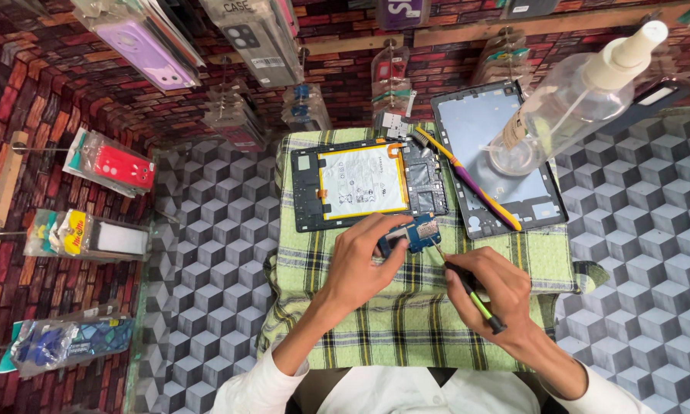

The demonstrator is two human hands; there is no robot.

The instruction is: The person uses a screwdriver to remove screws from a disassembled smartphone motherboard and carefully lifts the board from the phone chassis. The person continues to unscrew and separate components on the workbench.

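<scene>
A small blue circuit board (415, 232) sits pinched between the fingers of a person's left hand (358, 264) above a green plaid cloth (406, 322), just below an opened tablet (368, 184) whose white battery (363, 182) lies exposed. The right hand (489, 295) is closed in a pen-like grasp on a slim black-and-green tool (468, 291), its tip touching the board's edge. Beside the opened tablet lies its detached back panel (498, 153), crossed by a yellow-and-purple tool (468, 180). A clear plastic bottle (567, 107) with a white nozzle stands on that panel; its contents look colourless, the level hard to tell. Packaged phone cases (115, 165) hang on the brick-patterned wall around.
</scene>
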